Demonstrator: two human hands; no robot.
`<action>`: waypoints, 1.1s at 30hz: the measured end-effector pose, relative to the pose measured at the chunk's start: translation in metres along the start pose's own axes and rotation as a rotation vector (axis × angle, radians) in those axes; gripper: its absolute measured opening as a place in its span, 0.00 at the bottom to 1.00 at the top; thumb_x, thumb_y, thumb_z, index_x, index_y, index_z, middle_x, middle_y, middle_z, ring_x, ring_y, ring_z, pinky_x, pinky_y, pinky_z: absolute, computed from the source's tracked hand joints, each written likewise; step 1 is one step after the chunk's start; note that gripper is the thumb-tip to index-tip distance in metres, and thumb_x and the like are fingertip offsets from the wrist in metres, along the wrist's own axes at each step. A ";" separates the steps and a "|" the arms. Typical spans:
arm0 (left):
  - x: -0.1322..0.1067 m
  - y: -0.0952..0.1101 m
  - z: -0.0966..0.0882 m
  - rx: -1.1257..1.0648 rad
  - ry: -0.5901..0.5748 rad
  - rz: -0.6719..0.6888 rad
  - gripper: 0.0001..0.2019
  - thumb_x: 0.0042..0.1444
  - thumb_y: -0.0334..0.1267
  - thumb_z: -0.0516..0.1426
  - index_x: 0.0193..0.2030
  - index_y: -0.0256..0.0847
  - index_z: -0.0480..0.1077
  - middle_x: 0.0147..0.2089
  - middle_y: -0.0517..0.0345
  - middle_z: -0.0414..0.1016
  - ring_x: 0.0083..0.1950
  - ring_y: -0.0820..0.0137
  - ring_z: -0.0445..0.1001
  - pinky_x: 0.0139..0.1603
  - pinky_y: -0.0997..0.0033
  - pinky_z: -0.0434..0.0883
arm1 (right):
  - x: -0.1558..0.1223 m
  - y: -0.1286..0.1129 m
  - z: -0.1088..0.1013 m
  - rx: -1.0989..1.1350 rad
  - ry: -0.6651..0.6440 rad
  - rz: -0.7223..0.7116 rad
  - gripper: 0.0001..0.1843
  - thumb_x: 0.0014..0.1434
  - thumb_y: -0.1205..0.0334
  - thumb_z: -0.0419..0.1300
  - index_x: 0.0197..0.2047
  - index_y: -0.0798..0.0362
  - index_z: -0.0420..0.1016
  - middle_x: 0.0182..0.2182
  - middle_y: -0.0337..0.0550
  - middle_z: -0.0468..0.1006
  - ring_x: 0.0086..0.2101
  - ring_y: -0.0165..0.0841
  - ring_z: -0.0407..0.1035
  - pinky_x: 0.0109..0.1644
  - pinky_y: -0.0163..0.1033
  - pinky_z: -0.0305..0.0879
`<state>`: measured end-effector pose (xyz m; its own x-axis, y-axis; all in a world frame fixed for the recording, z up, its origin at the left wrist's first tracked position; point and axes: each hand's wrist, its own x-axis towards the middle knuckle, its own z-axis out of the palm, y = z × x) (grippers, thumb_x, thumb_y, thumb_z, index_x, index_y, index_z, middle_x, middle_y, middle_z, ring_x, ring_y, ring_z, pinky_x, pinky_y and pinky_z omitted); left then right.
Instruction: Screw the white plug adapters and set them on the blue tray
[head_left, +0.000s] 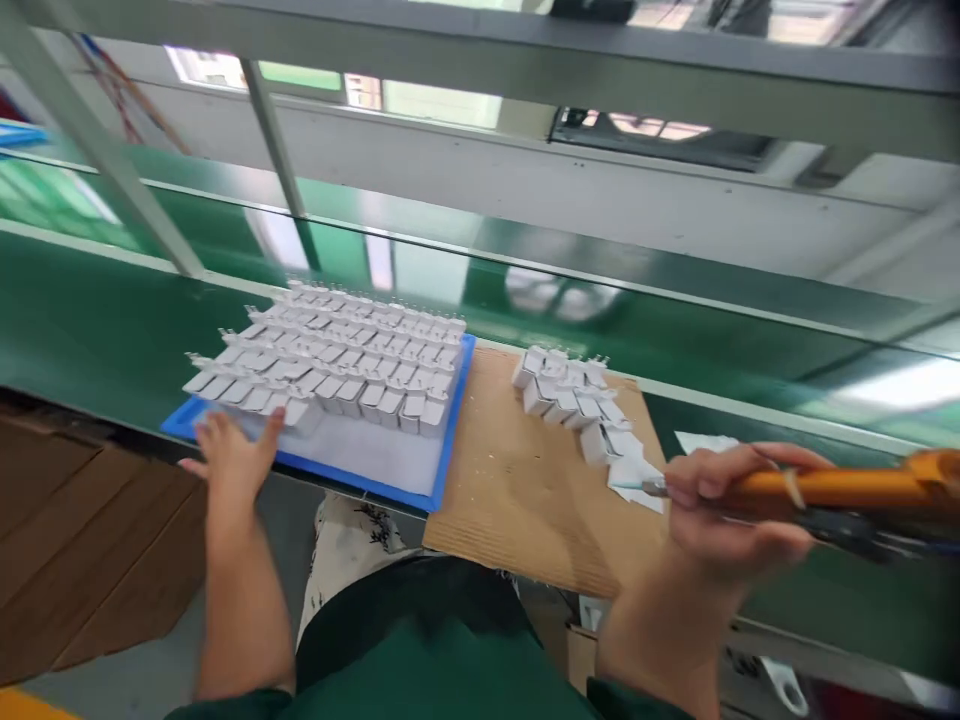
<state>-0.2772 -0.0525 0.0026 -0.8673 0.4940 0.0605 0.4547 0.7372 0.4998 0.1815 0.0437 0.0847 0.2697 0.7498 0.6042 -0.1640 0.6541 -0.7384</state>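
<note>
My left hand (pixel 236 455), fingers spread, is at the front left of a blue-rimmed tray (pixel 442 470). Its fingertips are by the front row of small white box-shaped parts (pixel 352 350); whether they touch is unclear. These parts stand in tight rows, with small prongs along their tops. In my right hand (pixel 720 500) is an orange electric screwdriver (pixel 840 488), held sideways with its metal tip pointing left. The tip is over a white sheet-like piece (pixel 636 478) on a cardboard sheet (pixel 517 490). A smaller cluster of white parts (pixel 570 390) stands beside it.
A green bench surface (pixel 90 310) runs behind and around the tray. Metal uprights (pixel 274 140) and a rail (pixel 480 50) cross the far side. Another white scrap (pixel 705 442) lies near the screwdriver. A brown cardboard box (pixel 90 540) is at the lower left.
</note>
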 end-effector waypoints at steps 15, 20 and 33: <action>-0.215 0.234 0.101 -0.186 -0.717 1.183 0.32 0.60 0.57 0.61 0.62 0.37 0.65 0.61 0.39 0.75 0.60 0.52 0.77 0.58 0.58 0.75 | -0.006 -0.003 -0.027 0.009 -0.105 -0.086 0.29 0.49 0.34 0.69 0.46 0.44 0.73 0.20 0.30 0.64 0.16 0.27 0.54 0.17 0.35 0.52; -0.243 0.281 0.135 -0.029 -0.740 1.155 0.30 0.58 0.58 0.62 0.54 0.31 0.68 0.51 0.35 0.80 0.53 0.50 0.81 0.50 0.61 0.75 | -0.010 -0.010 -0.035 0.031 -0.136 -0.087 0.28 0.51 0.36 0.69 0.47 0.44 0.73 0.21 0.29 0.65 0.17 0.26 0.54 0.18 0.34 0.54; -0.200 0.203 0.114 -0.134 -0.829 1.108 0.16 0.61 0.41 0.58 0.55 0.43 0.72 0.44 0.54 0.85 0.45 0.61 0.83 0.46 0.67 0.76 | -0.015 -0.010 -0.038 0.060 -0.148 -0.057 0.29 0.50 0.35 0.69 0.48 0.44 0.73 0.21 0.31 0.66 0.17 0.27 0.56 0.19 0.34 0.54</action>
<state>0.0118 0.0509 -0.0070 0.3216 0.9465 -0.0255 0.7551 -0.2401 0.6100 0.2149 0.0221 0.0717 0.1385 0.7147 0.6855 -0.2096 0.6977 -0.6850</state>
